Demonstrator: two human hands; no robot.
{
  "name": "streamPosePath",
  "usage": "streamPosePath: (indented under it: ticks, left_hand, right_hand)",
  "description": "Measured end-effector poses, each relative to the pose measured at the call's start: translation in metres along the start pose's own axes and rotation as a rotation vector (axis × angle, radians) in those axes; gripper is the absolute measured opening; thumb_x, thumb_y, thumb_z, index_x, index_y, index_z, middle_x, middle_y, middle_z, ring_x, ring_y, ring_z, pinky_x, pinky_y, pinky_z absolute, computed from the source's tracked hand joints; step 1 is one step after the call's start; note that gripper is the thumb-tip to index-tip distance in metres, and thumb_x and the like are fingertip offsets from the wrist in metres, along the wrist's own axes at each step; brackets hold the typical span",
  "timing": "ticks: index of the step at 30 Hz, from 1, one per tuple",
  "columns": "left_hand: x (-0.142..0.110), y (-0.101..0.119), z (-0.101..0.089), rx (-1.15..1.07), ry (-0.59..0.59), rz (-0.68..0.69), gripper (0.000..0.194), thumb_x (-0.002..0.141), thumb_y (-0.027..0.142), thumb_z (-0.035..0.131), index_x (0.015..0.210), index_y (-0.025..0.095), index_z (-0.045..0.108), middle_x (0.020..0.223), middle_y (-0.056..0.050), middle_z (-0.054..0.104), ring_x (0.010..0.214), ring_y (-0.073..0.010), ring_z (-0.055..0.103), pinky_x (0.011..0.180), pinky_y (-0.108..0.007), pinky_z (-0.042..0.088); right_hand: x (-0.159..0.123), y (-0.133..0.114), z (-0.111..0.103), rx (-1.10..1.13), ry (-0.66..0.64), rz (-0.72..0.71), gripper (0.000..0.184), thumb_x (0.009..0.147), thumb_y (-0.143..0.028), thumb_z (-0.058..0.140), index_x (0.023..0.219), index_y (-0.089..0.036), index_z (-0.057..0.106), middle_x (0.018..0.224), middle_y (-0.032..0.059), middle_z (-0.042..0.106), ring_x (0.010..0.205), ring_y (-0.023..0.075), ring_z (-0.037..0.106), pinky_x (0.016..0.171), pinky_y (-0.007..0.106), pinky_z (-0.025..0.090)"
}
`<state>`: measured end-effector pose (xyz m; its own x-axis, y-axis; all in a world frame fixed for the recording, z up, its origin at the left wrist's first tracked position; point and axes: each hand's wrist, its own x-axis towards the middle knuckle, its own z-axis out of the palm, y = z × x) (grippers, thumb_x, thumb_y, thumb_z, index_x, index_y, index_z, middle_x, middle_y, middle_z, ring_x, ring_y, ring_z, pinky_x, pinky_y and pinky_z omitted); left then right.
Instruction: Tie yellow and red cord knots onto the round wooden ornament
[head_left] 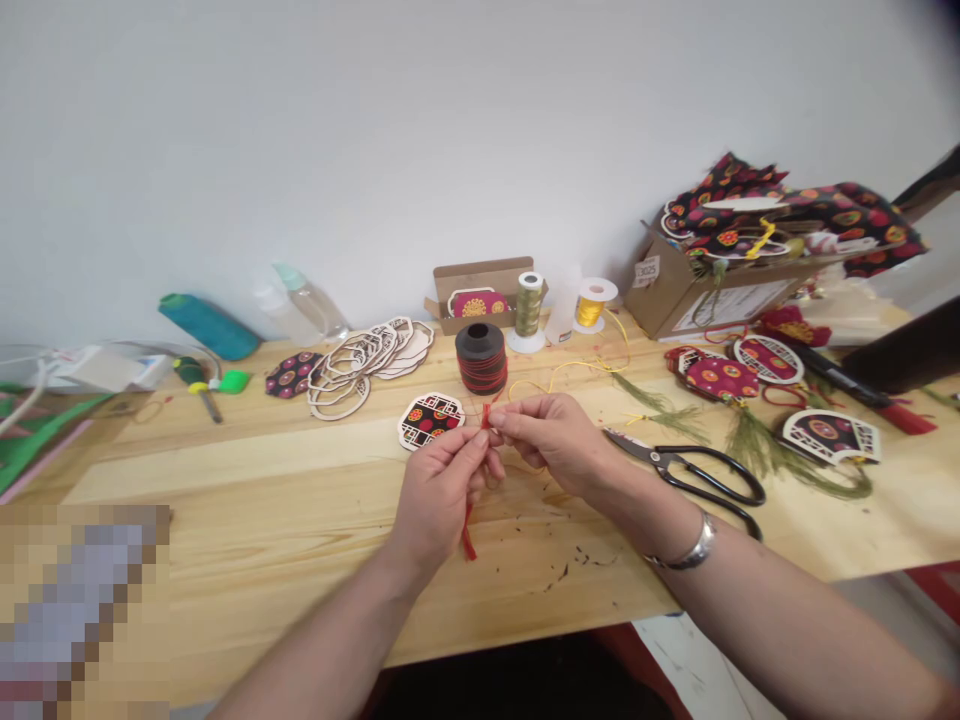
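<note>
Above the middle of the wooden table [285,560], my left hand [444,475] is closed, pinching a bundle of red thread [469,535] whose lower end hangs below the fingers. My right hand [541,440] meets it fingertip to fingertip and pinches the upper part of the same bundle. The fingers hide most of the red thread. Just behind the hands lies an ornament with patterned fabric and a pale cut-out frame [429,421]. A black spool of dark red cord [482,362] stands beyond them. Black-handled scissors [686,470] rest beside my right forearm.
Pale cut-out frames [352,370] are piled at back left, near a screwdriver [196,385] and a teal thread cone [208,326]. Green [529,305] and yellow [591,305] thread spools stand behind. At right are finished-looking ornaments [829,437] and a full cardboard box [720,295].
</note>
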<state>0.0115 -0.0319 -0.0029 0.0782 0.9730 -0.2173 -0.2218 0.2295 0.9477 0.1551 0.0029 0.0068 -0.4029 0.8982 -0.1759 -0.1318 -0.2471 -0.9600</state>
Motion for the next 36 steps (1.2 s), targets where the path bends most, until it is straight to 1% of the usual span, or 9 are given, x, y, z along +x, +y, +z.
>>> streamPosePath:
  ticks: [6,9,13,17,20,24,29,32,36]
  left_hand:
    - [0.0011,0.0007,-0.0010,0.015,0.011,0.015,0.019,0.077,0.033,0.065,0.074,0.014,0.066,0.055,0.001,0.059,0.039,-0.0023,0.030,0.037,-0.016,0.019]
    - [0.0007,0.0027,0.0002,0.002,0.027,0.009,0.020,0.076,0.033,0.066,0.077,0.013,0.067,0.054,0.000,0.059,0.038,-0.0022,0.030,0.037,-0.017,0.019]
    - [-0.0002,0.0047,0.0021,-0.019,0.052,-0.002,0.021,0.074,0.033,0.068,0.077,0.013,0.068,0.054,0.000,0.059,0.037,-0.0022,0.030,0.037,-0.017,0.020]
    - [0.0005,0.0032,0.0019,-0.025,0.052,-0.016,0.022,0.074,0.034,0.067,0.079,0.013,0.069,0.053,0.000,0.059,0.037,-0.0020,0.030,0.037,-0.017,0.019]
    - [0.0013,0.0022,0.0014,-0.026,0.063,-0.006,0.022,0.074,0.035,0.067,0.079,0.013,0.068,0.053,0.000,0.059,0.037,-0.0020,0.030,0.037,-0.016,0.019]
    - [0.0015,0.0031,0.0020,-0.051,0.088,-0.005,0.023,0.072,0.035,0.069,0.078,0.013,0.068,0.050,0.000,0.058,0.037,-0.0017,0.030,0.037,-0.015,0.018]
    - [0.0014,0.0046,0.0036,-0.064,0.106,-0.005,0.022,0.071,0.034,0.070,0.077,0.012,0.067,0.048,0.001,0.057,0.036,-0.0019,0.031,0.037,-0.015,0.019]
    - [0.0017,0.0044,0.0043,-0.056,0.094,-0.001,0.022,0.072,0.033,0.069,0.077,0.013,0.068,0.048,0.001,0.057,0.036,-0.0019,0.030,0.037,-0.015,0.019]
    - [0.0021,0.0032,0.0044,-0.051,0.079,0.000,0.021,0.073,0.033,0.068,0.077,0.013,0.067,0.048,0.001,0.057,0.036,-0.0017,0.030,0.037,-0.015,0.019]
  right_hand:
    - [0.0009,0.0016,0.0002,0.030,0.032,0.008,0.029,0.074,-0.042,0.066,0.064,-0.015,0.064,0.045,-0.0053,0.048,0.040,0.0042,0.025,0.039,0.022,0.013]
    - [-0.0001,-0.0010,0.0019,0.054,0.014,0.004,0.026,0.075,-0.039,0.065,0.063,-0.015,0.064,0.047,-0.0050,0.050,0.042,0.0045,0.027,0.041,0.022,0.017]
    - [-0.0008,-0.0048,0.0037,0.060,0.033,0.016,0.025,0.073,-0.038,0.066,0.064,-0.015,0.066,0.048,-0.0045,0.051,0.043,0.0047,0.031,0.043,0.022,0.022]
    - [0.0000,-0.0045,0.0032,0.053,0.050,0.042,0.028,0.071,-0.041,0.067,0.064,-0.015,0.065,0.047,-0.0045,0.050,0.042,0.0047,0.028,0.041,0.022,0.018]
    - [0.0009,-0.0017,0.0018,0.058,0.055,0.029,0.028,0.071,-0.042,0.068,0.064,-0.015,0.064,0.047,-0.0049,0.048,0.042,0.0049,0.027,0.040,0.022,0.016]
    - [0.0024,0.0025,0.0004,0.053,0.068,0.026,0.026,0.073,-0.040,0.066,0.064,-0.016,0.062,0.045,-0.0071,0.041,0.040,0.0048,0.025,0.039,0.022,0.013]
    - [0.0037,0.0022,0.0001,0.163,0.106,0.033,0.026,0.071,-0.036,0.068,0.059,-0.017,0.055,0.044,-0.0090,0.035,0.038,0.0036,0.023,0.039,0.023,0.012]
    - [0.0025,-0.0009,0.0005,0.200,0.069,0.058,0.026,0.071,-0.036,0.069,0.060,-0.016,0.055,0.045,-0.0090,0.034,0.039,0.0033,0.021,0.039,0.023,0.010]
    - [0.0005,-0.0029,0.0007,0.156,0.016,0.033,0.023,0.074,-0.037,0.066,0.066,-0.016,0.060,0.045,-0.0087,0.035,0.039,0.0042,0.022,0.038,0.023,0.011]
